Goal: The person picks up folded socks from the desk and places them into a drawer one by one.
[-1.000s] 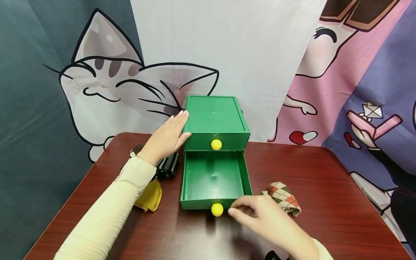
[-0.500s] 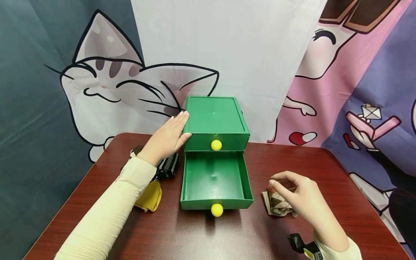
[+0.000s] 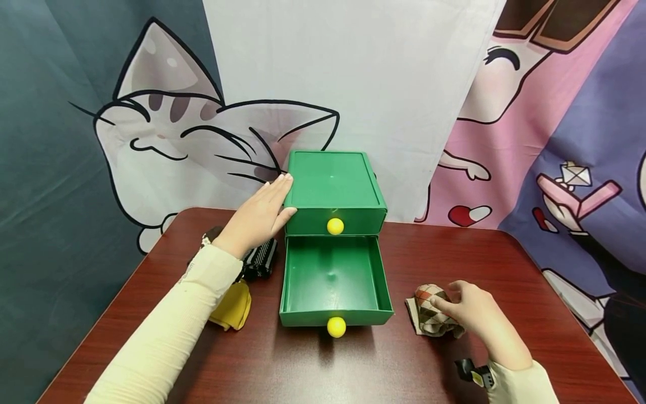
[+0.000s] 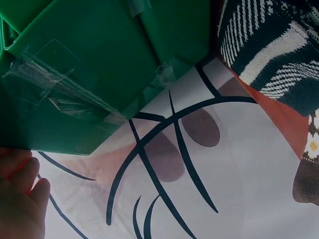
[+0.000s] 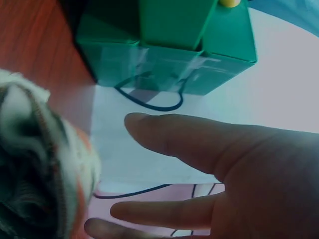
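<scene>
A green two-drawer box (image 3: 330,179) stands on the table with yellow ball knobs. Its lower drawer (image 3: 330,280) is pulled out and holds nothing. My left hand (image 3: 259,213) rests with straight fingers against the upper left side of the box. To the right lies a bunched argyle sock (image 3: 433,314) in red, green and cream. My right hand (image 3: 476,314) is beside it, thumb overlapping the sock in the head view. In the right wrist view the thumb and fingers (image 5: 169,137) are spread, with the sock (image 5: 75,169) just beyond their tips.
Left of the box, partly behind my left arm, lie a black-and-white patterned knit piece (image 3: 261,258) and a yellow cloth piece (image 3: 233,306). A floral-patterned piece (image 4: 313,139) shows in the left wrist view. A printed cloth backdrop (image 3: 363,73) hangs behind the table.
My right hand has moved from the lower drawer's front corner rightward to the argyle sock, then slightly lower beside it. The left hand and the drawer stay as they were.
</scene>
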Motion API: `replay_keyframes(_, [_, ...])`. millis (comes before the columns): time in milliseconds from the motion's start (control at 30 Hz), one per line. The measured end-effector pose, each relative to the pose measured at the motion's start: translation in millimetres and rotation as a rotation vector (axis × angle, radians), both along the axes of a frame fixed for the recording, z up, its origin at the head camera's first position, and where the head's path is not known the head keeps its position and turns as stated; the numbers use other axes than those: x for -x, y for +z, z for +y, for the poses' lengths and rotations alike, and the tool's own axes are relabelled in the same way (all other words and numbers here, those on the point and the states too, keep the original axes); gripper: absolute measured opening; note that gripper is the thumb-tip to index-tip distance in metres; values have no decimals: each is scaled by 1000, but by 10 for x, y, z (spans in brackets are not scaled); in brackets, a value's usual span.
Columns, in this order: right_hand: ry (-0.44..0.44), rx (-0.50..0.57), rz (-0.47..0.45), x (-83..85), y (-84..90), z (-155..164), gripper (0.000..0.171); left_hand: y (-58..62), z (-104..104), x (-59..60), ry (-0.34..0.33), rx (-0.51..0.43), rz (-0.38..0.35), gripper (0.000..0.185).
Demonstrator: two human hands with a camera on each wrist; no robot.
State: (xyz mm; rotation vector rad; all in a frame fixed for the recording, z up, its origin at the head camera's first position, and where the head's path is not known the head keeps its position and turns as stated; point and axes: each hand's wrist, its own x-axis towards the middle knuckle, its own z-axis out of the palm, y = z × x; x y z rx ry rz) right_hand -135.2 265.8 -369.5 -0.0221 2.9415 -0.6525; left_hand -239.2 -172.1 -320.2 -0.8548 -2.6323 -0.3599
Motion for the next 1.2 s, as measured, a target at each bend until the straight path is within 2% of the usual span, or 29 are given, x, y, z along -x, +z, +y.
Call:
replay_keyframes(167, [-15, 23, -24, 25, -92, -8, 63, -4, -3, -1, -3, -2, 1, 66])
replay_keyframes(367, [-63, 155, -68, 8, -198, -50, 52, 2, 6, 3, -10, -9, 11, 65])
replay_keyframes(533, [-77, 202, -90, 18, -257, -43, 55, 3, 8, -2, -9, -6, 6, 66])
replay_keyframes(833, [-24, 110, -13, 98, -352, -21, 65, 5, 8, -12, -9, -10, 9, 65])
replay_keyframes(1200, [-69, 153, 20, 147, -446, -65, 67, -10, 2, -5, -8, -13, 12, 65])
